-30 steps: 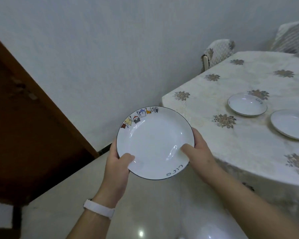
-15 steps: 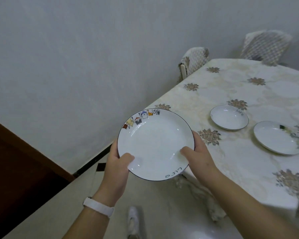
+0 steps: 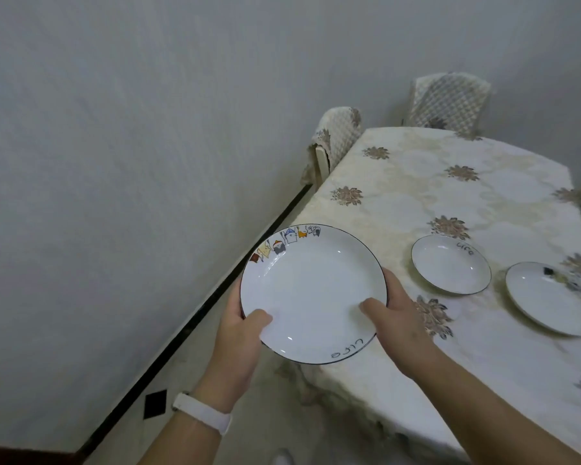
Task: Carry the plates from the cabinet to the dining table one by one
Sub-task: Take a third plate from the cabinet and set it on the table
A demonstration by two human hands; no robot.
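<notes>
I hold a white plate (image 3: 311,290) with a dark rim, small coloured figures on its far edge and writing on its near edge. My left hand (image 3: 239,333) grips its left rim, thumb on top. My right hand (image 3: 394,322) grips its right rim, thumb on top. The plate hangs level over the near left corner of the dining table (image 3: 483,350), which wears a cream cloth with brown flowers. Two more white plates lie on the table: one (image 3: 450,265) just right of the held plate, another (image 3: 550,298) at the right edge of view.
Two chairs with patterned covers stand at the table's far side: one (image 3: 336,135) by the wall, one (image 3: 450,99) further right. A grey wall with a black skirting (image 3: 188,323) runs along the left. A dark wooden edge (image 3: 24,456) shows at bottom left.
The view has swung right and closer to the table: the wooden cabinet has slid almost out of sight and the held plate now overlaps the table's corner. Both hands keep the same grip.
</notes>
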